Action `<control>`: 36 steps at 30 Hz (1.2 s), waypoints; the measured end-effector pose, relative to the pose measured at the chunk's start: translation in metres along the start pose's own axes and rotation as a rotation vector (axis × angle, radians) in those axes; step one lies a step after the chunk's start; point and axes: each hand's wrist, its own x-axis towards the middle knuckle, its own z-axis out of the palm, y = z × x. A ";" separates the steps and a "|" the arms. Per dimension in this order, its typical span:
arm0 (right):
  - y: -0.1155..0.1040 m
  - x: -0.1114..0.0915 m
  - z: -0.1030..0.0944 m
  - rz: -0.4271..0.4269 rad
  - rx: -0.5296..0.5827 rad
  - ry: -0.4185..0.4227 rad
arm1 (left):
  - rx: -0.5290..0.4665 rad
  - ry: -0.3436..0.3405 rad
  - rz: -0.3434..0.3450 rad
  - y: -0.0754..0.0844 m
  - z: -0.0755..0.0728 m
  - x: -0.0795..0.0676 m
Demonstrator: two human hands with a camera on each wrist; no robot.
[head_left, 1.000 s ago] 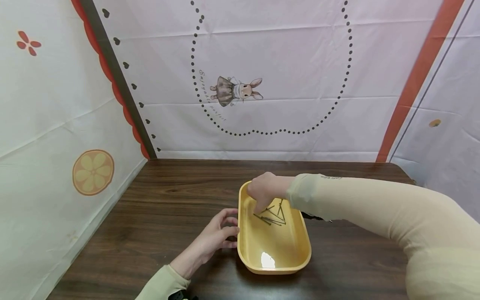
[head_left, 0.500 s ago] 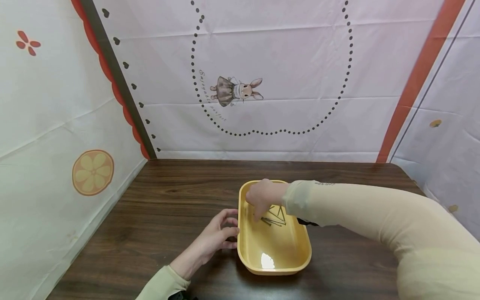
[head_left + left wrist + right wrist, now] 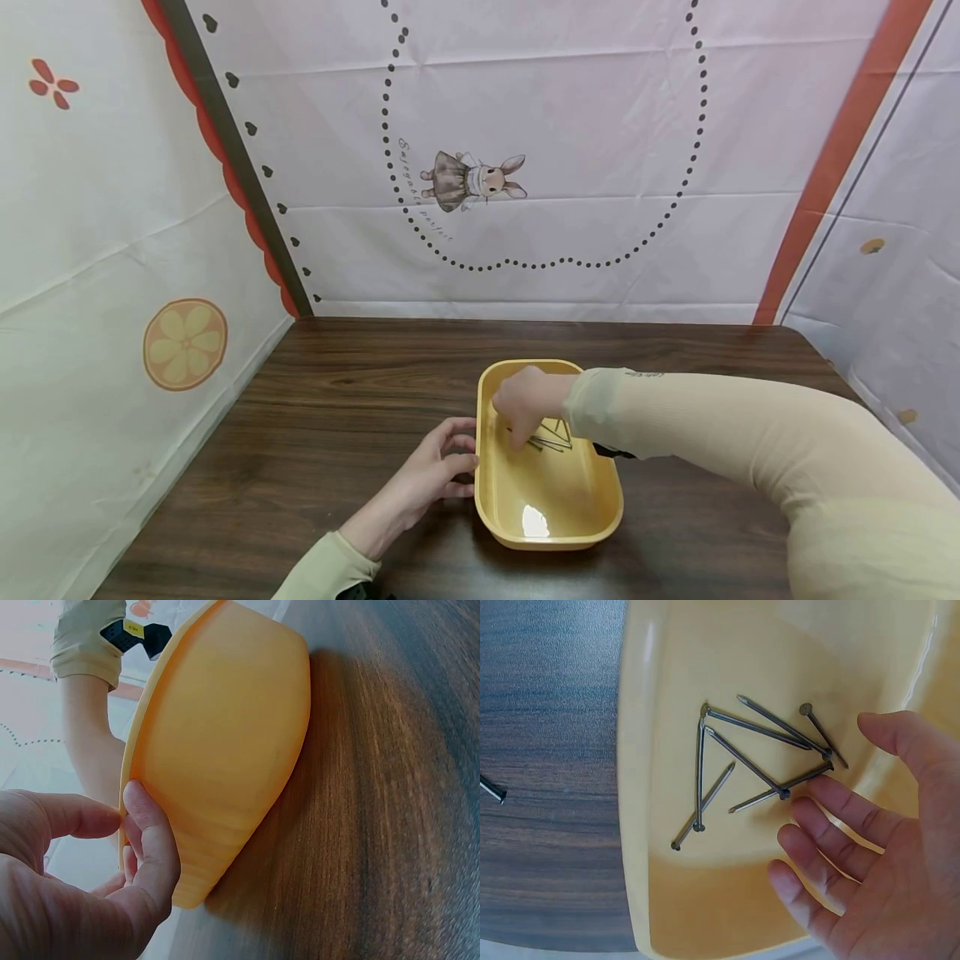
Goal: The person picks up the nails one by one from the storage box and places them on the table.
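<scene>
Near the middle of the table stands a yellow plastic tray (image 3: 551, 504). Several dark metal nails (image 3: 742, 761) lie loosely on its floor. My right hand (image 3: 521, 404) reaches down into the far part of the tray. In the right wrist view its fingers (image 3: 840, 840) are relaxed and bent, thumb apart, with the index fingertip touching a nail beside its head. My left hand (image 3: 427, 471) is at the tray's left side. The left wrist view has its fingers (image 3: 154, 855) curled against the outer wall, pinching the rim between two digits.
One more nail (image 3: 491, 790) lies on the dark wooden table (image 3: 551, 787) outside the tray, partly cut off by the frame edge. Patterned white cloth (image 3: 600, 125) hangs behind and at both sides. My right sleeve (image 3: 712, 417) crosses above the table's right half.
My right hand has come lower and slightly nearer inside the tray, and its forearm has shifted down and left. The left hand and the tray stay where they were.
</scene>
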 end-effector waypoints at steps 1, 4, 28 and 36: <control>0.000 0.000 0.001 0.001 0.003 0.000 | 0.000 0.000 0.001 0.000 0.000 0.000; -0.001 0.001 0.003 -0.002 0.018 0.012 | 0.000 -0.001 0.002 0.000 0.000 0.000; -0.013 -0.001 0.013 -0.005 0.046 0.057 | -0.002 0.001 0.011 0.001 -0.001 0.000; -0.014 0.000 0.017 -0.003 0.048 0.110 | -0.003 -0.001 0.008 0.002 0.000 -0.001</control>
